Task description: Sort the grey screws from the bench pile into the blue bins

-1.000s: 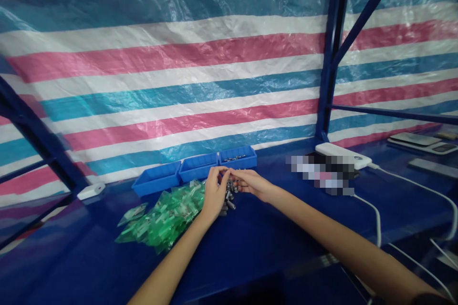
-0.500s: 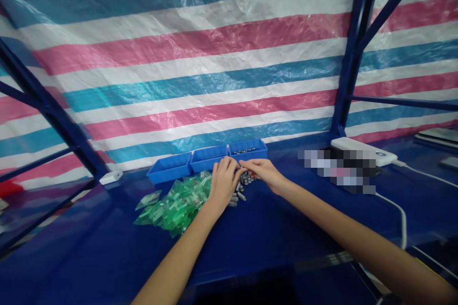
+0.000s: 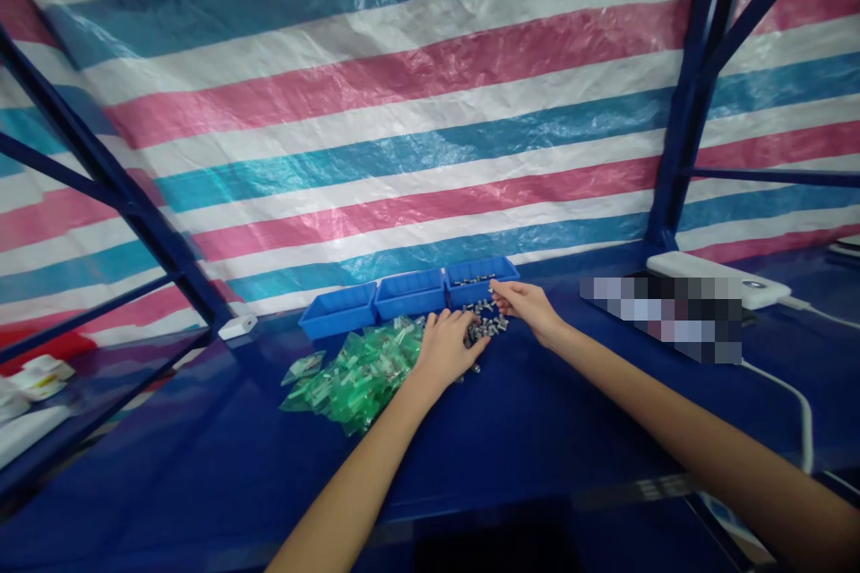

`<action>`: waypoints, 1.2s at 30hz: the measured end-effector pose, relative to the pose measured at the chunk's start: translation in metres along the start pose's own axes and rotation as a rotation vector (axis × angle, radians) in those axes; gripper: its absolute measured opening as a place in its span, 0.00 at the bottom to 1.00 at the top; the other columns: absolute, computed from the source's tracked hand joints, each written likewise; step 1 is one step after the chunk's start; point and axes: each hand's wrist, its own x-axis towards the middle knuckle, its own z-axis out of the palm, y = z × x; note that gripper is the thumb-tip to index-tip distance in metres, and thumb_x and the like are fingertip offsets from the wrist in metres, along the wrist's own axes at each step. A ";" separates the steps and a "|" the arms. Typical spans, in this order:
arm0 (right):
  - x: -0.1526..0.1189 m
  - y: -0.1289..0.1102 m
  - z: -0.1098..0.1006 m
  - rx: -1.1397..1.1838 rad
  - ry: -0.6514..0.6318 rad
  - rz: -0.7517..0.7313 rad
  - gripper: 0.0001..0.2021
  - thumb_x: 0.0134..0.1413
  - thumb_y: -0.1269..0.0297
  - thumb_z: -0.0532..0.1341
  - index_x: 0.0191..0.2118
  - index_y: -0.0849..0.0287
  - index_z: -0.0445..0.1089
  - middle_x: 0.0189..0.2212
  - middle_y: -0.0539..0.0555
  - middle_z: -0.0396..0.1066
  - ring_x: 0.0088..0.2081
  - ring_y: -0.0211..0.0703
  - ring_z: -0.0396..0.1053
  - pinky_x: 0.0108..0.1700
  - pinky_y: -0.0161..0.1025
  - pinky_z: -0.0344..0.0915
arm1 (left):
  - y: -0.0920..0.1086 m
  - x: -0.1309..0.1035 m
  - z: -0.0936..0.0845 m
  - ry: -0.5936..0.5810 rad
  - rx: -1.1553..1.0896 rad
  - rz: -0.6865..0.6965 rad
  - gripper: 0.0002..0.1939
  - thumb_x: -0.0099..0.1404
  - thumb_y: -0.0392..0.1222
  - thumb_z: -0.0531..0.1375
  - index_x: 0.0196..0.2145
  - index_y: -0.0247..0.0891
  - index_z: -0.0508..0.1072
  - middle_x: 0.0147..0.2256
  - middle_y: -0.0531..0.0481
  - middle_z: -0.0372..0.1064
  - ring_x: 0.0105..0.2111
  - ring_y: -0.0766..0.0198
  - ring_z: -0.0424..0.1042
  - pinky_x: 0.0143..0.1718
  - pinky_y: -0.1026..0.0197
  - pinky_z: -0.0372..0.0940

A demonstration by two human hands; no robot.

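On the blue table lies a heap of small metal screws (image 3: pixel 487 324), with dark cylindrical metal pieces among them. My left hand (image 3: pixel 447 345) rests at the left side of this heap, its fingers spread and partly covering it. At the far right of the heap, just in front of a blue bin (image 3: pixel 481 278) holding a few metal pieces, my right hand (image 3: pixel 530 309) pinches a small, shiny screw between thumb and fingertips. Left of my left hand is a pile of green-tinted clear plastic bags (image 3: pixel 366 372); what they contain is hard to make out.
Two more blue bins, a left one (image 3: pixel 338 312) and a middle one (image 3: pixel 411 295), stand in the same row. A white power bank (image 3: pixel 718 279) with a cable lies at the right beside a pixelated dark object. Blue frame posts and a striped tarp (image 3: pixel 417 134) close off the back.
My hands were close together over the heap; now they are apart. The right hand has moved toward the right bin with the screw, and the left hand has spread its fingers.
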 end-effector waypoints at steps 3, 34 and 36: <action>0.006 0.003 -0.003 0.029 0.019 -0.002 0.10 0.43 0.59 0.64 0.24 0.63 0.72 0.23 0.52 0.72 0.23 0.32 0.67 0.28 0.30 0.67 | 0.003 0.000 0.001 -0.018 -0.009 0.012 0.09 0.61 0.47 0.55 0.35 0.41 0.70 0.33 0.51 0.67 0.39 0.58 0.63 0.41 0.56 0.51; 0.008 -0.015 -0.035 -0.917 -0.658 -0.101 0.31 0.34 0.48 0.66 0.47 0.57 0.70 0.39 0.56 0.73 0.35 0.44 0.71 0.33 0.36 0.68 | 0.012 -0.002 0.007 0.086 -0.072 -0.164 0.05 0.60 0.37 0.53 0.34 0.41 0.67 0.31 0.51 0.68 0.37 0.59 0.62 0.37 0.57 0.53; 0.007 -0.017 -0.037 -0.812 -0.743 0.028 0.35 0.36 0.48 0.65 0.52 0.58 0.65 0.39 0.58 0.72 0.32 0.41 0.71 0.28 0.33 0.68 | 0.013 -0.002 0.006 0.090 -0.072 -0.163 0.05 0.60 0.38 0.53 0.34 0.41 0.67 0.31 0.52 0.67 0.37 0.59 0.62 0.37 0.57 0.53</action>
